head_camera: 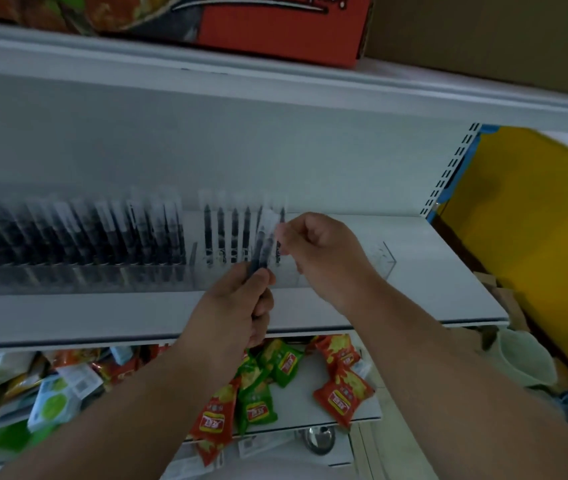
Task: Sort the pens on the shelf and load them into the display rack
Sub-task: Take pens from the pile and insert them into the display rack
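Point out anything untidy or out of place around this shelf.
The snack packets on the lower shelf lie jumbled at all angles, some hanging over its front edge. In the display rack, the pens stand upright in rows.

Both hands raised, left [241,299] seemingly clenched, right [320,247] pinching.

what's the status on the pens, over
Left hand grips spare pens. Right hand pinches one's top. Display rack right end open. Nothing blocking.
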The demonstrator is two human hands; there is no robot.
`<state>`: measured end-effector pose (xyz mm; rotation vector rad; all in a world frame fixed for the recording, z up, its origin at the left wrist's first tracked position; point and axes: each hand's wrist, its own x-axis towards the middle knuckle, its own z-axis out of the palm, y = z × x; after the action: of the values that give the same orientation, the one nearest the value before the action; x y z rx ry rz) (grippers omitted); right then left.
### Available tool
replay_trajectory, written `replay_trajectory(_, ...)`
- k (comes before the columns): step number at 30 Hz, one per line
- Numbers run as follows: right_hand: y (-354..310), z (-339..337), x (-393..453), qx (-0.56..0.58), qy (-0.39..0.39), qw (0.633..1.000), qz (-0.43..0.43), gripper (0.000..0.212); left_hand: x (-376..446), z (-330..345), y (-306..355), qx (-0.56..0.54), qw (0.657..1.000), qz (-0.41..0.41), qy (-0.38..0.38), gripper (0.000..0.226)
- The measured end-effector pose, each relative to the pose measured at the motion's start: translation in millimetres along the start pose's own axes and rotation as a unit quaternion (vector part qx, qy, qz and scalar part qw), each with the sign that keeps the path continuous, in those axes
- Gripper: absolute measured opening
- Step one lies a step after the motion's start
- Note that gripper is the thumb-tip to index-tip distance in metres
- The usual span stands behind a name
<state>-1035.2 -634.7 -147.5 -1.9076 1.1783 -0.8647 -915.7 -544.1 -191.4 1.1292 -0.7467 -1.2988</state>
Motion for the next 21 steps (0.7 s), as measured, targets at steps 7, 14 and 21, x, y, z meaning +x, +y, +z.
replay_trajectory(7,-4,-7,0,0.127,-0.029,0.99,0.047,0.022,-2,4,-4,0.025,0.999,0.013,0.02,0.023)
replay_trajectory(14,-5,-31,24,0.101,0.164,0.981,-0.015,0.02,-2,-8,-6,-0.004,0.996,0.002,0.091,0.024)
replay_trajectory(21,1,-25,33,-0.108,0.14,0.977,-0.115,0.014,-1,-10,-5,-0.017,0.996,-0.004,0.089,0.025)
